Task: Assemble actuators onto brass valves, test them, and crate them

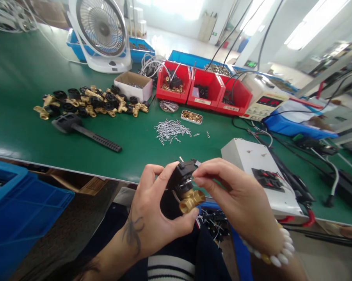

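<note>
My left hand (152,207) is closed around a brass valve (190,200) with a black housing on top, gripping it between the thumb below and the fingers above. The valve is held tilted over my lap, in front of the table edge. My right hand (234,195) pinches a thin silver clip (189,181) between thumb and fingertips, at the joint of the black housing and the brass body. Most of the clip is hidden by the fingers. Beyond my hands, a pile of silver wire clips (171,130) lies on the green table (135,158).
Several brass valves with black caps (96,102) lie at the back left, behind a black mallet (88,132). A white fan (104,35), red bins (205,91) and a power supply (262,99) stand behind. A grey switch box (258,171) sits right; a blue crate (20,218) left.
</note>
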Tool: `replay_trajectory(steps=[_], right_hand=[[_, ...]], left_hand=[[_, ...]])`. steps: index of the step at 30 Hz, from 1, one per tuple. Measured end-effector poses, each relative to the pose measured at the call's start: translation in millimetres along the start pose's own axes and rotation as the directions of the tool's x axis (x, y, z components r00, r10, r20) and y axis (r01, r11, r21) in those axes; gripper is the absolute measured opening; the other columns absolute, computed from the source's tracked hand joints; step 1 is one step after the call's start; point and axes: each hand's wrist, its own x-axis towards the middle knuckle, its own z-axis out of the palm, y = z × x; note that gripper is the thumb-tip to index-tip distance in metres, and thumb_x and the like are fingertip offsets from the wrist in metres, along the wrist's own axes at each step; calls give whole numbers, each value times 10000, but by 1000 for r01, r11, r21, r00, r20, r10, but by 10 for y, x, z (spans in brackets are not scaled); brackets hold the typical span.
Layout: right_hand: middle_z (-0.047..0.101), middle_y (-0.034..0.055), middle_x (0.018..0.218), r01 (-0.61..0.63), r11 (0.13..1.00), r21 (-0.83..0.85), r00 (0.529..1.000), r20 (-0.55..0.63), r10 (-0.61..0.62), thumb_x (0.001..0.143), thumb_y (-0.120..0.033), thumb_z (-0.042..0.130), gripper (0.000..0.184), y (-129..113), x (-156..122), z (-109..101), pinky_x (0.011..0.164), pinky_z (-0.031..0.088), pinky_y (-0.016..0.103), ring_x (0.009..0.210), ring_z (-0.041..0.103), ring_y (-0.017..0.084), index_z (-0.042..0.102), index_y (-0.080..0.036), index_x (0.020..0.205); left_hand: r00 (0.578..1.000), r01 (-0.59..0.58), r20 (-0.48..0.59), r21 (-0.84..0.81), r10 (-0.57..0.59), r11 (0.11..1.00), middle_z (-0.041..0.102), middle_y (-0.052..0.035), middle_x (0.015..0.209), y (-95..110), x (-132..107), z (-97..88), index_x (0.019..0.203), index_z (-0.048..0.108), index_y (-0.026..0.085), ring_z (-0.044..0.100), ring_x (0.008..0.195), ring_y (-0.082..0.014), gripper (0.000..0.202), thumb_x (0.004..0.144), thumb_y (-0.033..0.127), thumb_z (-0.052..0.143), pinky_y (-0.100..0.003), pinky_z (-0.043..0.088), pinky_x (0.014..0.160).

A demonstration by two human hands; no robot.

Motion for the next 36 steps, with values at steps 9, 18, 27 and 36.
replay_trajectory(steps=[9, 18, 27, 36], right_hand=[[695, 21, 861, 139, 985, -100, 989, 65, -133, 924, -112, 557, 210, -74, 47, -17, 642, 528, 242, 747, 656, 147, 697, -257, 866], [672, 26, 891, 225, 969, -104, 972, 84, -217, 954, -76, 541, 162, 153, 27, 169, 715, 535, 188, 818, 650, 108, 652, -174, 887], [663, 141, 976, -120, 668, -735, 992, -70, 102, 910, -277, 660, 485, 861, -179, 112, 674, 604, 416, 825, 681, 289, 563, -90, 1347], [646, 213, 1216, -2, 571, -821, 1000, 16, 25, 970, -355, 558, 458, 1220, -461, 218, 887, 591, 464, 1084, 653, 331, 600, -102, 1349]], left_hand=[[999, -4, 48, -5, 4, 1000, 513, -60, 1120, 13, 6, -15, 1374, 495, 231, 583, 995, -205, 708, 723, 337, 751, -357, 560, 895], [993, 69, 103, -38, -65, 997, 520, -36, 1092, -138, 28, 53, 1343, 510, 270, 592, 977, -194, 644, 734, 280, 720, -350, 561, 872], [989, 149, -3, -141, -151, 979, 517, -58, 1138, -375, 140, 175, 1358, 514, 215, 603, 1030, -205, 641, 753, 320, 698, -352, 576, 879], [989, 145, 29, -237, -142, 961, 510, -57, 1184, -591, 157, 362, 1374, 497, 247, 597, 1084, -222, 638, 765, 307, 676, -386, 554, 926]])
